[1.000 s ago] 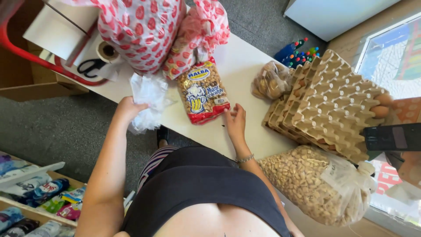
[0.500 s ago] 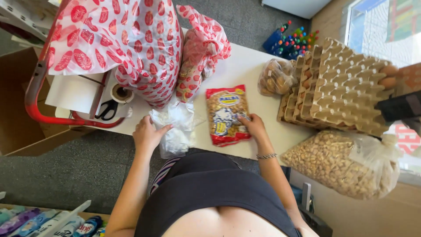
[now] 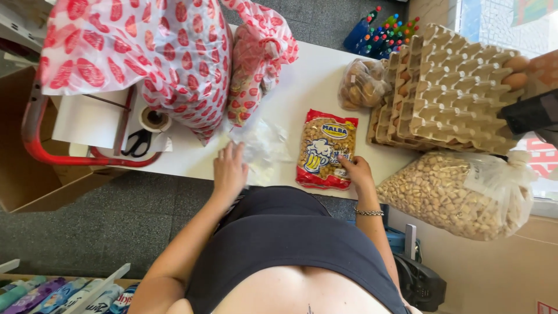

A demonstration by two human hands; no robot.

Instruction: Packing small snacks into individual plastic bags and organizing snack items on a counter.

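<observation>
The right hand (image 3: 356,172) rests on the lower right corner of the red snack packet (image 3: 326,149), fingers bent onto its edge; the grip looks loose, and I cannot tell if it pinches the packet or only touches it. The left hand (image 3: 229,168) lies flat and open, fingers spread, on a crumpled clear plastic bag (image 3: 261,145) just to the left of the packet.

The snack packet lies flat on the white surface (image 3: 302,87), close to its near edge. It is red with a window showing pale nuts and a picture of a mug.

To the right of the packet, touching the surface edge, sits a big clear bag of peanuts (image 3: 459,195), tied at the top. Behind that bag, and right of the packet, is a stack of brown egg trays (image 3: 447,93), with a few eggs (image 3: 514,70) at the far right side. Just behind the packet, beside the trays, is a small clear bag of brown nuts (image 3: 360,84). Farther back stand coloured markers (image 3: 383,35).

To the left of the packet, past the clear bag, are two white bags with red prints: a small one (image 3: 258,58) and a large one (image 3: 139,52). Under the large one lie black scissors (image 3: 138,142) and a roll of tape (image 3: 154,119), inside a red basket frame (image 3: 40,148).
</observation>
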